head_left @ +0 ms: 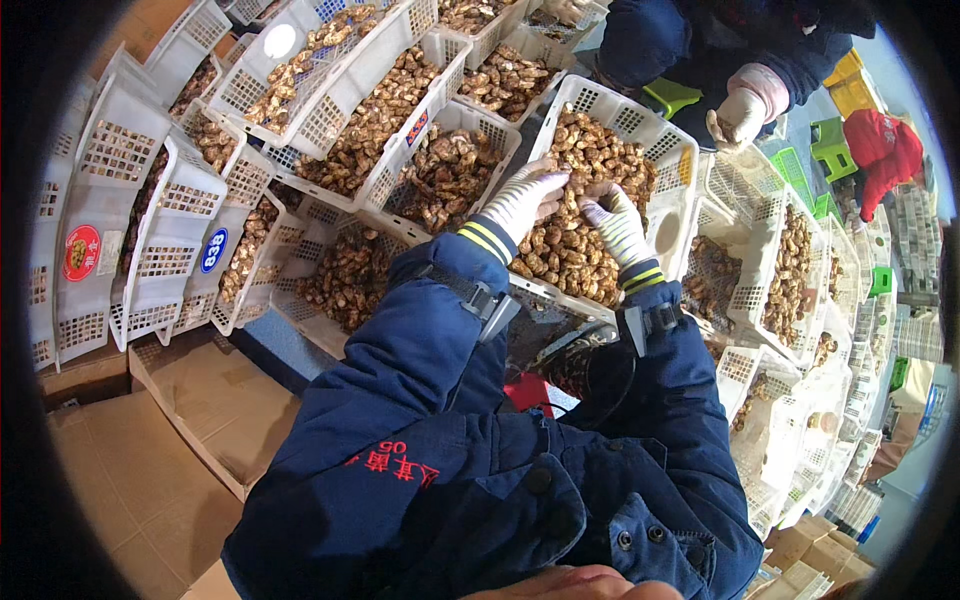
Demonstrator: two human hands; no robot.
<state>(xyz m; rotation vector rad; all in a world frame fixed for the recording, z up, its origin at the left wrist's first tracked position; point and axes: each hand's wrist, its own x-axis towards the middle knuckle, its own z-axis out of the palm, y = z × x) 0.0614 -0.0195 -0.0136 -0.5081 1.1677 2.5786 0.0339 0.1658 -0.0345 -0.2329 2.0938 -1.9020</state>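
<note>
A white plastic crate [668,205] full of small brown mushrooms [570,262] stands before me, and both my hands are over its heap. My left hand [526,203], in a white striped glove with a navy and yellow cuff, reaches in from the left side with its fingers bent together; what they hold, if anything, is hidden. To its right, my right hand [617,228] wears a matching glove. Its thumb and fingers curl in at the heap, around what looks like a single mushroom.
More mushroom crates [445,140] crowd the left and far side. Rows of crates [765,240] run down the right. Flattened brown cardboard [150,480] lies at lower left. Across from me, another person's gloved hand [738,118] hangs near a green stool [672,95]. A person in red [885,150] is farther right.
</note>
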